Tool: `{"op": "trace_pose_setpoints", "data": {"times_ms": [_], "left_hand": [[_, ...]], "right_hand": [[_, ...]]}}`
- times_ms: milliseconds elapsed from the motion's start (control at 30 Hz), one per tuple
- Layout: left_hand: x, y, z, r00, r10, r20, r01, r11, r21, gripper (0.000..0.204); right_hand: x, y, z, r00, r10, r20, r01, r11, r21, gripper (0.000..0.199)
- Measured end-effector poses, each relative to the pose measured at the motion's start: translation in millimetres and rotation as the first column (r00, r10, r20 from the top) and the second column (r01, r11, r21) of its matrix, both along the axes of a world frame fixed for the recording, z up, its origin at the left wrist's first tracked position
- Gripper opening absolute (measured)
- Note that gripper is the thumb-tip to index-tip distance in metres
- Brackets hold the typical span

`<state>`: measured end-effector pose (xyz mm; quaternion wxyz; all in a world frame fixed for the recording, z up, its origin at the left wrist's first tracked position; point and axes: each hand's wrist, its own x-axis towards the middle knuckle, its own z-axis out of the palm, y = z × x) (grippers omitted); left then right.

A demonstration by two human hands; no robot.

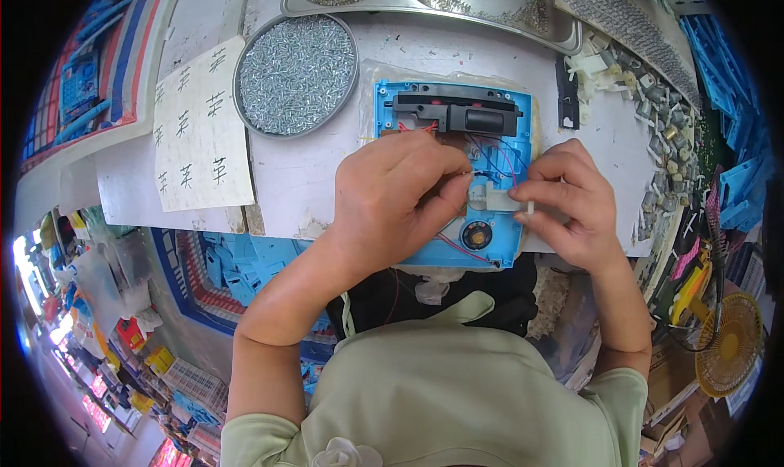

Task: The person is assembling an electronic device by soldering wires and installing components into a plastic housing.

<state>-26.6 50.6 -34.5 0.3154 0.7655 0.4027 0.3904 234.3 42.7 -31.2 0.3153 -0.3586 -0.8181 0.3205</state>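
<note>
Between both hands' fingers (535, 191), white part (490, 197).

A blue plastic housing (506, 144) lies open at the near edge of the white worktable (310, 173), overhanging it slightly. A black module (457, 114) sits across its far end, red and blue wires (494, 153) run over its middle, and a small round speaker (476, 235) sits near its near edge. The left hand (396, 197) rests on the housing, fingers curled. The right hand (567, 202) pinches a small white plastic part (494, 197) at the housing's right edge. A round tray of screws (296, 73) stands left of the housing, beside a handwritten paper sheet (200, 132).
</note>
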Motion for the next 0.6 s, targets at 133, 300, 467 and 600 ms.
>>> {"op": "trace_pose_setpoints", "data": {"times_ms": [133,300,467,600], "left_hand": [[0.4,-0.4,-0.7,1.000,0.003,-0.011,-0.003,1.000,0.008,0.013],[-0.6,-1.7,-0.6,1.000,0.010,-0.013,-0.010,1.000,0.001,0.012],[-0.4,0.0,-1.3,1.000,-0.002,-0.013,0.003,0.999,0.038,0.013],[5.4,-1.8,-4.6,0.999,0.046,0.012,-0.047,0.998,0.037,0.017]], "right_hand": [[-10.0,-4.5,-2.7,1.000,-0.018,0.003,0.018,0.999,0.026,0.034],[-25.8,-8.9,25.2,0.968,-0.071,0.241,0.056,0.996,0.070,0.033],[-26.9,-35.5,15.3,0.920,-0.186,0.345,0.111,0.968,0.226,0.033],[-26.9,-41.8,17.9,0.898,-0.246,0.365,0.132,0.942,0.309,0.032]]}}
